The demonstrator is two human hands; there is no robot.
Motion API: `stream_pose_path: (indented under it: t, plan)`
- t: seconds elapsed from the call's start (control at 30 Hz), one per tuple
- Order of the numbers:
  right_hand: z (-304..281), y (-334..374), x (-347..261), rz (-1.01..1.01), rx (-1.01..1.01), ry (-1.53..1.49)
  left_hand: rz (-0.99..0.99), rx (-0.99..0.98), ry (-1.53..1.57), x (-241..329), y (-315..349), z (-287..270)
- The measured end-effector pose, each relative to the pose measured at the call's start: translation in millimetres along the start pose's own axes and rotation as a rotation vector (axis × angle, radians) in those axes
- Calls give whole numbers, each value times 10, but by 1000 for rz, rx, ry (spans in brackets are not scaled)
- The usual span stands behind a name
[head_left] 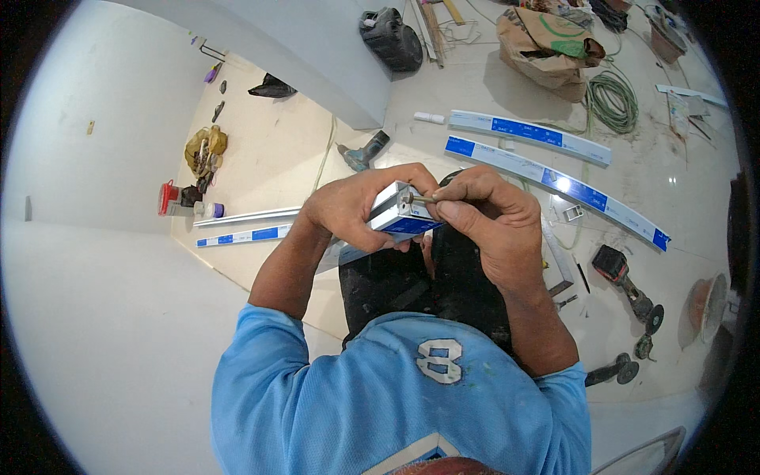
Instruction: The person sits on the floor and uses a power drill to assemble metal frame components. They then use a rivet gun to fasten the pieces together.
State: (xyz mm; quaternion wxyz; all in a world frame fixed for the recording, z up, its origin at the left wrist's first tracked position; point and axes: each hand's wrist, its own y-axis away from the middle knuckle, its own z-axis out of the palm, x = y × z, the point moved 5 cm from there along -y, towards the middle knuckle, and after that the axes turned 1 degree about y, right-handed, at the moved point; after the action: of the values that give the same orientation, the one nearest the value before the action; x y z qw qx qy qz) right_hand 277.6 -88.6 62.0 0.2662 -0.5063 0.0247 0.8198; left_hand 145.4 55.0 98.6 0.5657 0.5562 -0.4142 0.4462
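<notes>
The left hand (358,207) is wrapping its fingers tightly around the end of a white plastic channel with blue marking (398,215), holding it up at picture centre. The right hand (489,215), at three o'clock of the channel, is pinching a thin screw (422,199) against the channel's end. Two long channels (554,178) are lying on the floor (491,87) at one o'clock, an angle grinder (625,277) at four o'clock.

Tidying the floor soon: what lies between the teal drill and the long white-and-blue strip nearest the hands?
In the head view, only bare floor shows between the teal drill and that strip.
</notes>
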Motion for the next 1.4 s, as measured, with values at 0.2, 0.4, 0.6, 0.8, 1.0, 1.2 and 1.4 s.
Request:
stream_pose_path:
  t: [0.2, 0.4, 0.6, 0.8, 1.0, 1.2, 1.4]
  plan:
    - [-11, 3, 1, 36, 15, -3, -50, -37, -42, 8, -29, -36]
    - [-563, 177, 176, 96, 166, 259, 50, -1, -183, -283, -42, -89]
    - [-2156, 1307, 1325, 354, 691, 294, -79, 193, -714, -248, -315, 414]
    - [-3055, 2612, 2342, 671, 990, 554, -289, 139, -784, -301, -577, 657]
    - [-3164, 2881, 2693, 641, 1025, 1059, -245, 123, -859, -333, -685, 669]
    - [-3203, 2827, 2817, 748, 969, 1229, -227, 130, -835, -353, -629, 644]
    - [-3256, 2801, 2770, 918, 822, 1313, -277, 116, -845, -402, -582, 558]
